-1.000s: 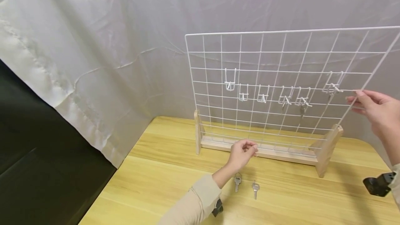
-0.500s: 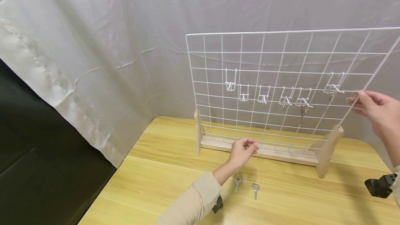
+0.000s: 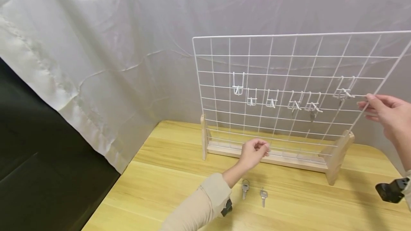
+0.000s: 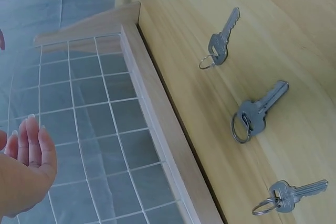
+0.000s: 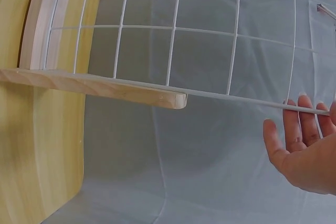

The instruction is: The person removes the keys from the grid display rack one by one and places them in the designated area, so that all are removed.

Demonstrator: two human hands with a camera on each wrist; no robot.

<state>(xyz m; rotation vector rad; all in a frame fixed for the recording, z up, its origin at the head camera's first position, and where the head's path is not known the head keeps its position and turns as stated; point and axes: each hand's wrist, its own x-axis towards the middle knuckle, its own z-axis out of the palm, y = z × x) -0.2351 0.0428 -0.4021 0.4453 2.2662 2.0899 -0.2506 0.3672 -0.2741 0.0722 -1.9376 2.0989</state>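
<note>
A white wire grid panel (image 3: 269,55) stands in a wooden base (image 3: 297,163) on the table. My right hand (image 3: 393,113) pinches the panel's right edge wire, thumb in front and fingers behind. In front of the panel's lower rows my left hand (image 3: 253,152) hovers with fingers loosely bent; no object shows in it. Below it lie a key with a ring (image 3: 245,188) and another key (image 3: 263,197). A third key (image 4: 286,195) shows in the left wrist view, hidden in the head view. Several white hooks (image 3: 271,102) hang on the panel; keys (image 3: 313,116) hang from some at right.
The wooden table (image 3: 154,174) has a pale yellow grain. A grey cloth curtain (image 3: 154,20) hangs behind and to the left, with black material (image 3: 48,163) at the lower left. The base's right upright (image 5: 142,94) stands below my right hand.
My left hand has shifted slightly up and to the right. The right hand keeps its hold on the edge wire. The whole head view has drifted a little.
</note>
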